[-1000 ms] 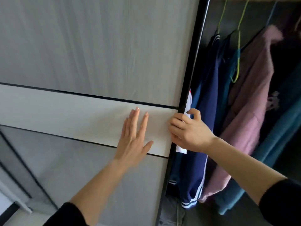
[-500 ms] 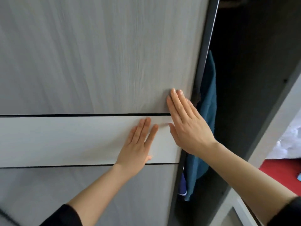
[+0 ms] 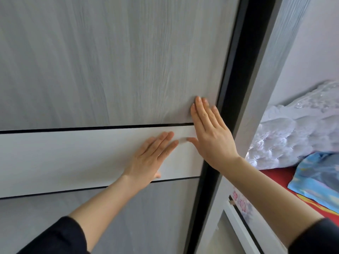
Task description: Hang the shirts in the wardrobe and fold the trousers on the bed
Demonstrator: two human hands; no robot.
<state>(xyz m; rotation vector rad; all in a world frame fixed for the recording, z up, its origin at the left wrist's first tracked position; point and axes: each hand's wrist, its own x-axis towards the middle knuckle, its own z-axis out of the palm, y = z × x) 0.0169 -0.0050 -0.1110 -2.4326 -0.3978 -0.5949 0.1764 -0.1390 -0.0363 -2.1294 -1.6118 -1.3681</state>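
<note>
The wardrobe's grey wood-grain sliding door [image 3: 110, 61] fills most of the view, with a white band across its middle. My left hand [image 3: 152, 156] lies flat on that white band, fingers straight. My right hand [image 3: 211, 132] presses flat on the door close to its black right edge [image 3: 227, 99]. The door reaches almost to the wardrobe's grey side panel [image 3: 271, 74], leaving only a thin dark gap. No hanging clothes show. The bed [image 3: 275, 173] with a red sheet lies at the right.
On the bed sit a white quilted pillow or headboard [image 3: 297, 129] and a blue patterned cloth [image 3: 317, 178]. A white bed frame rail [image 3: 242, 230] runs along the lower right, beside the wardrobe's side.
The door has slid to the right and covered the hanging clothes. My right hand let go of the door edge and now presses flat on the panel. The bed has come into view.
</note>
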